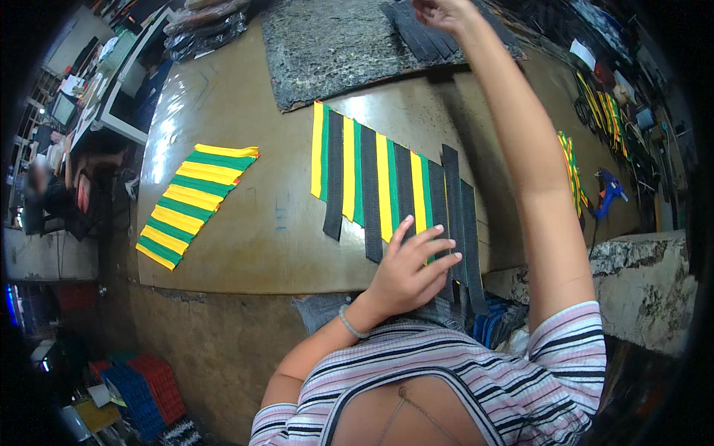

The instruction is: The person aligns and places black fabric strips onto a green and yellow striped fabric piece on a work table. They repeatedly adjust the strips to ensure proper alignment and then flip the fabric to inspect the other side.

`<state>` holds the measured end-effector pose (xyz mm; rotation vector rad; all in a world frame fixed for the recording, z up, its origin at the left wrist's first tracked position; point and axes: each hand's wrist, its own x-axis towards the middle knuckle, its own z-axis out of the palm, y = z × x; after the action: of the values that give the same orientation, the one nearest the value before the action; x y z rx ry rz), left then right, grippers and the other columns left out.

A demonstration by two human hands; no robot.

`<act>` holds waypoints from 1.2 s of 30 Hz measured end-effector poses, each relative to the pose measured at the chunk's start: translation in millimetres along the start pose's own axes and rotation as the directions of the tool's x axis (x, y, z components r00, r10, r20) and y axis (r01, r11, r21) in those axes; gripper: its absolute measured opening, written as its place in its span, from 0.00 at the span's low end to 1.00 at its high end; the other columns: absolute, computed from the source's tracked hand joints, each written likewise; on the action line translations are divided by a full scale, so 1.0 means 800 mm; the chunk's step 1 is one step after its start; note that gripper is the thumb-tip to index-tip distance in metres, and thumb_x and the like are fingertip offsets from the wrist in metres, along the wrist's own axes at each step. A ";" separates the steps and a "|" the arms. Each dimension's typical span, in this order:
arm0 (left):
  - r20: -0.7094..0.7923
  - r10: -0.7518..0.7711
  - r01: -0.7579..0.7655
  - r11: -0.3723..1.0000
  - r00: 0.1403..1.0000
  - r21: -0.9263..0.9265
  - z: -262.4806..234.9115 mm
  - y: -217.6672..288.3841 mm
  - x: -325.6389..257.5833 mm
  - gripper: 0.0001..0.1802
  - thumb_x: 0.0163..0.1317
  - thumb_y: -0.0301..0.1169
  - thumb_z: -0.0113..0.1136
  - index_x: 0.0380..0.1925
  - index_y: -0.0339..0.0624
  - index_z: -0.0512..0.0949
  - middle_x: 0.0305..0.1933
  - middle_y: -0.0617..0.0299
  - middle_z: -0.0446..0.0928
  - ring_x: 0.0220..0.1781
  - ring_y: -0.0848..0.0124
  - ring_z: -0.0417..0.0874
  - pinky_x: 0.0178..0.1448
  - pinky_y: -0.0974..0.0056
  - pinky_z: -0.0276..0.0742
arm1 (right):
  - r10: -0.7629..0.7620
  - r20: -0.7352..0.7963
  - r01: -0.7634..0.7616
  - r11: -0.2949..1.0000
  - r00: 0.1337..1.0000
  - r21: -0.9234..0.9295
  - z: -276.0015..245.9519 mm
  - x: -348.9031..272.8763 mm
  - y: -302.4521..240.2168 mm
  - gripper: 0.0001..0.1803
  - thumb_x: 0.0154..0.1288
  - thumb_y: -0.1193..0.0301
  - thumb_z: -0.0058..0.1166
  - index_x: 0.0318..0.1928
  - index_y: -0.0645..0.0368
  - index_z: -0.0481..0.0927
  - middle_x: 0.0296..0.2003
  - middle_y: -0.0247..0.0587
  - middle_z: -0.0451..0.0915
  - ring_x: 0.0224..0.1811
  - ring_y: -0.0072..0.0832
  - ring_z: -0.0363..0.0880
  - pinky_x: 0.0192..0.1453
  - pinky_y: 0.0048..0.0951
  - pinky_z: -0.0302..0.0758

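Left hand: lying flat, fingers spread, pressing down on the row of black, yellow and green fabric strips laid side by side on the brown worktable.
Right hand: reaching far out over the pile of loose black strips on the grey felt mat; fingers curling, grip impossible to read here.
Finished panel: a yellow-and-green striped piece is lying well apart, to the left.
Glue gun: a blue one is resting at the table's right side.
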<state>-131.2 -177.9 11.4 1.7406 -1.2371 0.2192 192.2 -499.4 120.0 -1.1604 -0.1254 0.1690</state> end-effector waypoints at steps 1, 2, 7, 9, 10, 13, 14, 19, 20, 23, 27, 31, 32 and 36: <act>-0.062 -0.020 0.014 0.995 0.998 -0.100 -0.009 -0.001 0.005 0.14 0.59 0.26 0.66 0.46 0.45 0.85 0.56 0.60 0.81 0.64 0.57 0.80 0.72 0.42 0.70 | -0.034 -0.496 0.082 0.994 0.868 0.075 0.056 -0.043 -0.020 0.10 0.63 0.68 0.67 0.26 0.52 0.80 0.20 0.31 0.75 0.19 0.28 0.73 0.28 0.31 0.74; -0.164 -0.079 0.045 0.979 0.983 -0.200 -0.016 -0.001 0.013 0.14 0.58 0.21 0.63 0.46 0.42 0.84 0.53 0.58 0.82 0.57 0.57 0.84 0.63 0.55 0.78 | -0.095 -0.469 0.185 0.971 0.878 0.151 0.068 -0.079 -0.018 0.10 0.64 0.67 0.68 0.28 0.57 0.82 0.20 0.32 0.78 0.19 0.26 0.75 0.29 0.29 0.75; -0.049 -0.675 0.315 0.406 0.737 -0.858 -0.069 -0.009 0.043 0.15 0.74 0.27 0.60 0.57 0.33 0.78 0.51 0.56 0.81 0.43 0.76 0.81 0.43 0.71 0.79 | -0.069 -0.144 0.035 0.974 0.987 -0.224 0.215 -0.313 0.098 0.12 0.71 0.65 0.66 0.47 0.60 0.87 0.40 0.30 0.85 0.34 0.16 0.79 0.38 0.23 0.77; -0.029 -0.692 0.421 0.472 0.721 -0.774 -0.080 -0.006 0.049 0.10 0.70 0.27 0.66 0.47 0.32 0.82 0.45 0.59 0.82 0.36 0.79 0.80 0.36 0.73 0.75 | -0.050 -0.165 0.021 0.985 0.985 -0.172 0.236 -0.350 0.138 0.13 0.71 0.66 0.65 0.47 0.63 0.87 0.36 0.29 0.84 0.32 0.14 0.78 0.36 0.19 0.76; -0.026 -0.698 0.484 0.521 0.715 -0.703 -0.084 -0.001 0.050 0.09 0.68 0.27 0.69 0.42 0.32 0.82 0.41 0.61 0.82 0.33 0.80 0.79 0.34 0.74 0.74 | -0.025 -0.159 -0.004 0.984 0.987 -0.178 0.235 -0.365 0.146 0.12 0.71 0.66 0.65 0.47 0.63 0.86 0.36 0.29 0.82 0.30 0.15 0.77 0.34 0.19 0.75; -0.006 -0.677 0.591 0.646 0.736 -0.483 -0.092 0.016 0.057 0.10 0.62 0.27 0.75 0.30 0.33 0.83 0.30 0.65 0.80 0.26 0.82 0.75 0.30 0.75 0.69 | 0.083 -0.110 -0.106 0.968 0.990 -0.229 0.227 -0.380 0.141 0.13 0.73 0.66 0.63 0.49 0.62 0.81 0.33 0.30 0.79 0.23 0.14 0.72 0.24 0.16 0.68; 0.002 -0.649 0.587 0.687 0.761 -0.429 -0.093 0.022 0.060 0.10 0.61 0.27 0.76 0.28 0.33 0.83 0.27 0.66 0.79 0.25 0.82 0.74 0.30 0.75 0.69 | 0.197 -0.149 -0.224 0.955 0.969 -0.193 0.223 -0.378 0.135 0.15 0.73 0.64 0.63 0.52 0.61 0.79 0.32 0.30 0.78 0.21 0.13 0.70 0.22 0.16 0.65; 0.184 -0.511 0.541 0.814 0.840 -0.212 -0.092 0.038 0.073 0.11 0.59 0.27 0.76 0.28 0.31 0.83 0.24 0.64 0.81 0.25 0.83 0.76 0.38 0.73 0.78 | 0.405 0.056 -0.382 0.893 0.913 -0.236 0.207 -0.359 0.101 0.18 0.69 0.63 0.68 0.52 0.62 0.83 0.28 0.27 0.80 0.18 0.08 0.67 0.18 0.13 0.60; 0.185 -0.528 0.559 0.762 0.829 -0.326 -0.087 0.036 0.072 0.11 0.60 0.28 0.76 0.29 0.30 0.83 0.25 0.63 0.83 0.28 0.83 0.78 0.41 0.72 0.80 | 0.285 0.086 -0.254 0.930 0.955 -0.264 0.201 -0.357 0.093 0.15 0.67 0.66 0.69 0.49 0.62 0.86 0.30 0.29 0.82 0.18 0.08 0.69 0.19 0.13 0.62; 0.221 -0.690 0.683 0.517 0.689 -0.515 -0.073 0.034 0.056 0.12 0.63 0.29 0.75 0.37 0.28 0.86 0.31 0.64 0.85 0.31 0.83 0.80 0.39 0.74 0.78 | 0.155 0.092 -0.102 0.900 0.984 -0.423 0.183 -0.359 0.088 0.11 0.65 0.72 0.70 0.45 0.65 0.88 0.33 0.33 0.85 0.24 0.13 0.77 0.26 0.15 0.73; 0.292 -0.598 0.651 0.747 0.746 -0.134 -0.074 0.016 0.025 0.12 0.64 0.29 0.71 0.45 0.34 0.87 0.35 0.58 0.87 0.35 0.73 0.84 0.43 0.67 0.79 | 0.231 0.014 -0.160 0.715 0.973 -0.681 0.168 -0.365 0.119 0.13 0.63 0.70 0.72 0.43 0.66 0.87 0.30 0.34 0.85 0.26 0.17 0.80 0.31 0.19 0.78; 0.141 -0.314 0.294 0.945 0.939 0.146 -0.071 -0.003 0.001 0.14 0.60 0.25 0.70 0.47 0.40 0.86 0.45 0.54 0.86 0.49 0.57 0.84 0.57 0.57 0.78 | 0.404 -0.078 -0.329 0.603 0.912 -0.727 0.151 -0.354 0.153 0.17 0.60 0.63 0.75 0.35 0.66 0.87 0.25 0.36 0.84 0.24 0.19 0.81 0.30 0.21 0.78; 0.139 -0.273 0.253 0.957 0.952 0.142 -0.065 -0.004 -0.005 0.14 0.60 0.24 0.70 0.47 0.40 0.86 0.46 0.55 0.85 0.51 0.57 0.84 0.58 0.56 0.77 | 0.380 -0.057 -0.303 0.629 0.923 -0.715 0.148 -0.350 0.157 0.21 0.58 0.58 0.76 0.30 0.66 0.87 0.22 0.39 0.85 0.23 0.20 0.82 0.30 0.23 0.79; 0.107 -0.227 0.208 0.964 0.968 0.164 -0.039 -0.004 -0.022 0.16 0.55 0.25 0.72 0.45 0.42 0.82 0.49 0.57 0.82 0.54 0.55 0.81 0.61 0.53 0.74 | 0.360 -0.043 -0.275 0.625 0.932 -0.730 0.138 -0.341 0.161 0.21 0.58 0.59 0.76 0.29 0.68 0.86 0.22 0.41 0.85 0.23 0.23 0.84 0.29 0.26 0.82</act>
<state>-125.8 -142.6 14.8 2.0339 -1.1296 0.0766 -104.3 -403.7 42.5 -1.9875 -0.0790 0.5398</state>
